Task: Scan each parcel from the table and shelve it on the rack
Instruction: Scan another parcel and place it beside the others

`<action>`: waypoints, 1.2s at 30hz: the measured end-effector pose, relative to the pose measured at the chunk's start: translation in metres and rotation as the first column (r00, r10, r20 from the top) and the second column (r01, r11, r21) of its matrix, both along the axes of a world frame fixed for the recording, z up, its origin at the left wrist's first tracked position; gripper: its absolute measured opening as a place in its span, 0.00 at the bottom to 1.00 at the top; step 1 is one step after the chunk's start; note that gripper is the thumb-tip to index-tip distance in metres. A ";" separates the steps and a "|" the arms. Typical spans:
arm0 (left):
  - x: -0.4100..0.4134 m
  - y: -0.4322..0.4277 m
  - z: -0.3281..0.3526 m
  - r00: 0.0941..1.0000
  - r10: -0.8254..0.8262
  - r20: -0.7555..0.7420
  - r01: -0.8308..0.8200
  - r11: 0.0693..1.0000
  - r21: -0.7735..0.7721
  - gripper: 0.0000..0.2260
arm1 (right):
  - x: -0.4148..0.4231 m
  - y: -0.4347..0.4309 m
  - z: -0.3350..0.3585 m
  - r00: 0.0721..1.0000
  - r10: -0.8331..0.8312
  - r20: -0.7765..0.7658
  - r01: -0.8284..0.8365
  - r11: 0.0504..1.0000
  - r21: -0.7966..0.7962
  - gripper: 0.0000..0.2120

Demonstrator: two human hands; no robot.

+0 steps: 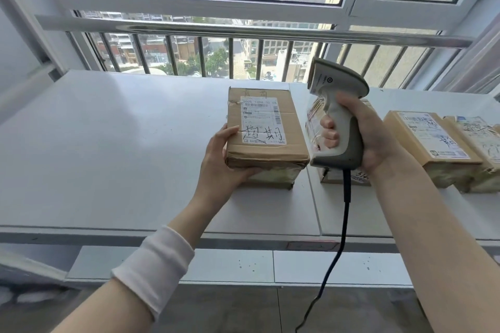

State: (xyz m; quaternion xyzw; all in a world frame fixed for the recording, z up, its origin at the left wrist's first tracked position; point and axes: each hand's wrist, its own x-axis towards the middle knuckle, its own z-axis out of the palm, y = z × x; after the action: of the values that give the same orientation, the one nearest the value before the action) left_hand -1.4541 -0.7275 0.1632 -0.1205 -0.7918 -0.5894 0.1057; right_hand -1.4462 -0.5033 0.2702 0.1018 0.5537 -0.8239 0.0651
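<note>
My left hand (220,159) grips the near left corner of a brown cardboard parcel (266,127) with a white shipping label on top, holding it tilted above the white table (108,143). My right hand (359,132) grips the handle of a white and grey barcode scanner (335,105), its head pointing away and to the left, just right of the held parcel. The scanner's black cable (343,224) hangs down past the table's front edge. Another parcel (270,177) lies on the table under the held one.
Behind the scanner sits a clear-wrapped parcel (315,124) on a box (343,178). Two more labelled cardboard parcels (430,143) (481,149) lie on the table at the right. A window with a metal railing (243,32) runs behind the table.
</note>
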 end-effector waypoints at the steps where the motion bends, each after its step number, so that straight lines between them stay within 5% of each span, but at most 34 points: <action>1: -0.003 0.001 0.001 1.000 0.002 -0.001 -0.002 1.000 -0.005 0.36 | -0.002 0.001 0.000 1.000 -0.001 0.001 0.001 1.000 0.000 0.11; 16: -0.013 0.006 0.000 1.000 -0.020 0.005 0.020 0.999 0.030 0.36 | -0.013 0.008 -0.001 1.000 -0.005 0.013 0.005 1.000 0.000 0.12; 23: 0.002 -0.001 0.001 0.997 -0.073 0.040 0.069 0.993 0.093 0.48 | 0.012 0.005 0.000 1.000 -0.023 0.016 0.024 0.999 -0.036 0.14; 27: 0.035 0.005 0.014 0.956 0.154 -0.250 -0.100 0.971 0.216 0.27 | 0.041 0.012 -0.007 0.993 -0.111 0.043 0.112 0.993 -0.043 0.14; 30: 0.064 0.035 0.027 0.917 0.114 -0.382 0.010 0.952 0.307 0.11 | 0.075 0.026 -0.017 0.985 -0.154 0.075 0.159 0.986 -0.056 0.14; 36: 0.119 0.137 0.035 0.959 -0.263 -0.109 0.281 0.933 0.224 0.04 | 0.178 0.081 -0.024 0.953 -0.282 0.113 0.290 0.955 -0.057 0.18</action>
State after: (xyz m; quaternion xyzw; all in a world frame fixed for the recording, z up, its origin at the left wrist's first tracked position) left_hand -1.3349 -0.5900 0.1978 -0.2382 -0.6868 -0.6834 0.0672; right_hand -1.2681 -0.4220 0.2464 0.2212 0.4988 -0.8377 -0.0225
